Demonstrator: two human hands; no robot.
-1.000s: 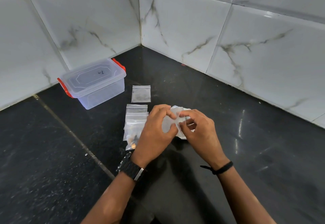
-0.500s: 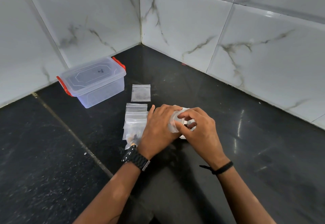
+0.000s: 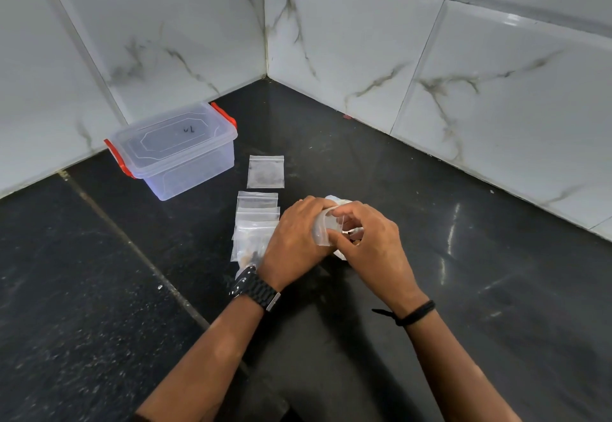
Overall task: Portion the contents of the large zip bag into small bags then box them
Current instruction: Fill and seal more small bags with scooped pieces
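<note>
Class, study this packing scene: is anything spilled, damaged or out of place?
Nothing stands out. The small bags lie in an overlapping stack beside one separate bag, the lidded box sits upright, and left hand and right hand hold a clear bag.

The black stone floor carries a lidded clear box, one flat small bag and overlapping bags.

left hand hides most of the held bag (contents unclear).
</note>
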